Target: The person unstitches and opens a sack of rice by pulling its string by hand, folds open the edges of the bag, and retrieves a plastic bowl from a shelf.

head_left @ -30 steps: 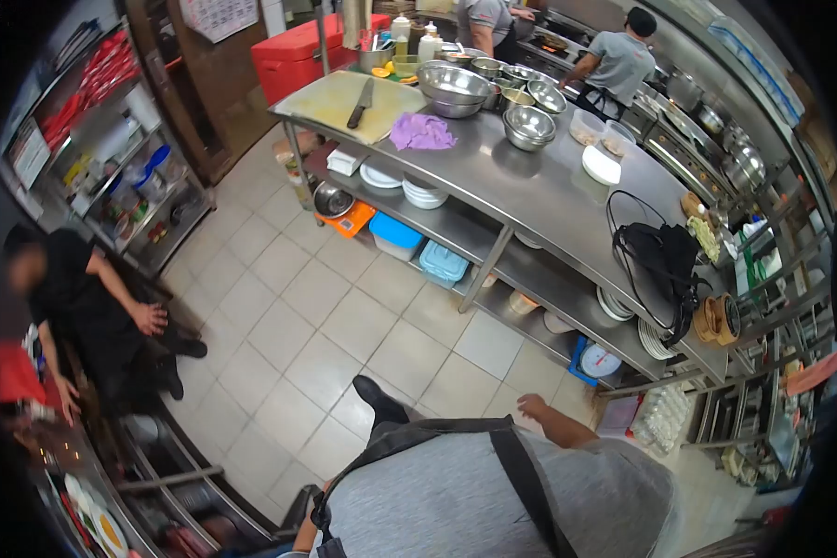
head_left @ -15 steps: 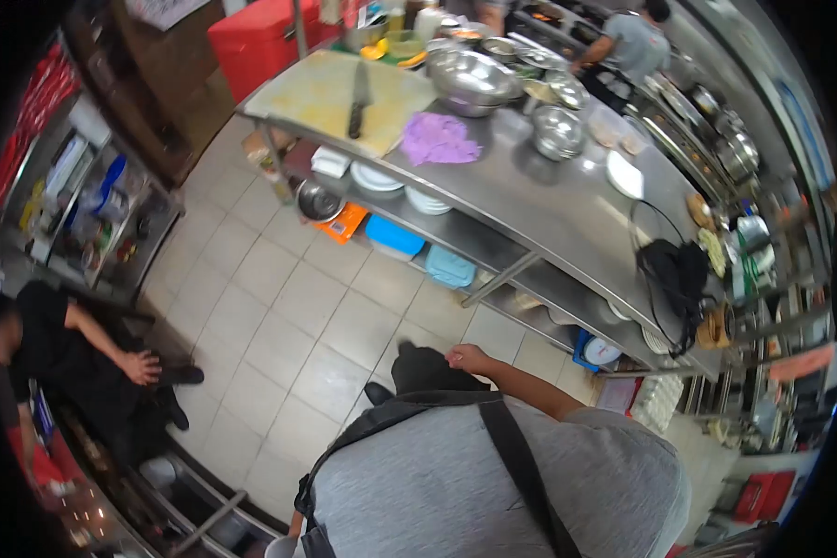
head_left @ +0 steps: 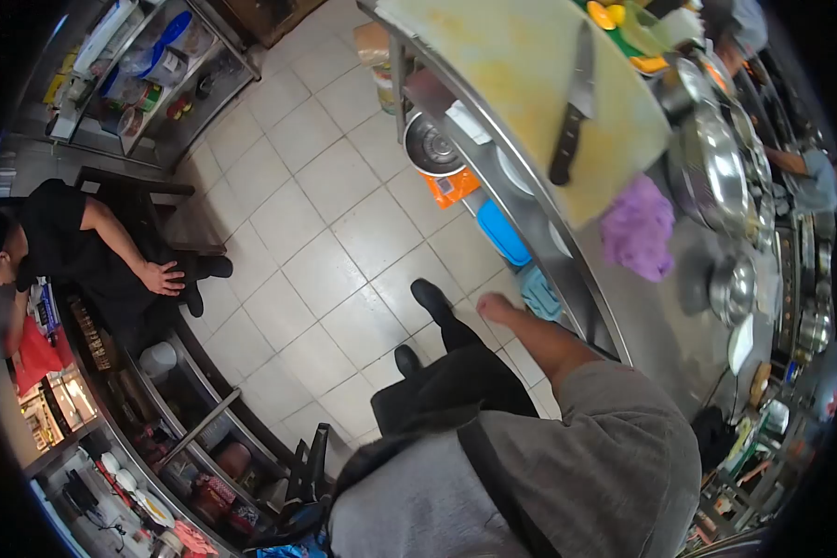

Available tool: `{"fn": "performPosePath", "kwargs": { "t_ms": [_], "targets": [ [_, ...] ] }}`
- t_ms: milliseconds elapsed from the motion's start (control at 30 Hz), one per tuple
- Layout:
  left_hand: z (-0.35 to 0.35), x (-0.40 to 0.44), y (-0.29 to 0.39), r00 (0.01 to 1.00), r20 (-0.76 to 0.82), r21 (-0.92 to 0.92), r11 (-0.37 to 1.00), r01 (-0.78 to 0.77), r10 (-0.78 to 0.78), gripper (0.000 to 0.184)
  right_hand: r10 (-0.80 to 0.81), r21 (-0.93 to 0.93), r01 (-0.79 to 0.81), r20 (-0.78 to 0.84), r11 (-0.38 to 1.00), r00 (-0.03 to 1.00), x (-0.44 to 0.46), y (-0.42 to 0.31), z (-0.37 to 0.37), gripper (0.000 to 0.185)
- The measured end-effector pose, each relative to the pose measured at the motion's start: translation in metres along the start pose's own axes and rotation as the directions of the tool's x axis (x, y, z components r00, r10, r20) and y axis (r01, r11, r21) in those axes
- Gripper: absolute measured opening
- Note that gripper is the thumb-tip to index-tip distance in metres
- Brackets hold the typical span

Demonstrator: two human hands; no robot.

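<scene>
My right hand (head_left: 498,309) hangs over the tiled floor beside the steel table (head_left: 628,321), its fingers curled in and nothing visible in them. It touches nothing and is nearest to the light blue container (head_left: 539,293) on the table's lower shelf. On the tabletop, a knife (head_left: 572,126) lies on the stained cutting board (head_left: 493,56), and a crumpled purple cloth (head_left: 638,228) is beside the board. My left hand is out of the frame.
At the left, a person in black (head_left: 93,228) sits beside a counter, one hand resting on a knee. A storage rack (head_left: 153,84) stands at the upper left. Metal bowls (head_left: 711,167) sit on the table. A co-worker's arm and grey sleeve (head_left: 814,177) show behind it.
The view has swung so that the table now lies on my right, closer, and the left counter shows more. My right arm has moved alongside the table, and my feet have changed position.
</scene>
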State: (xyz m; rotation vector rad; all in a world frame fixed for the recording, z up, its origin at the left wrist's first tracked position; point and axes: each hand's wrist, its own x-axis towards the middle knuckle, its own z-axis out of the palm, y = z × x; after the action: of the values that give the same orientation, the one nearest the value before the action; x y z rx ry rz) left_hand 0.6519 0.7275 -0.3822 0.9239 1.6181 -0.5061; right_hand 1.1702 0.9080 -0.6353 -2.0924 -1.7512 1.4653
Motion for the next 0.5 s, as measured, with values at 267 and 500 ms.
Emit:
{"fn": "performPosePath", "kwargs": {
  "t_ms": [267, 500],
  "targets": [
    [-0.010, -0.033, 0.021, 0.955, 0.066, -0.127, 0.947, 0.294, -0.288, 0.057, 0.326, 0.839, -0.158, -0.024, 0.520, 0.945, 0.231, -0.030, -0.081, 0.008],
    [-0.018, -0.029, 0.023, 0.919, 0.132, -0.171, 0.904, 0.391, -0.372, 0.059, 0.501, 0.912, -0.205, -0.001, 0.355, 0.865, 0.301, -0.047, -0.085, 0.029]
  ]
}}
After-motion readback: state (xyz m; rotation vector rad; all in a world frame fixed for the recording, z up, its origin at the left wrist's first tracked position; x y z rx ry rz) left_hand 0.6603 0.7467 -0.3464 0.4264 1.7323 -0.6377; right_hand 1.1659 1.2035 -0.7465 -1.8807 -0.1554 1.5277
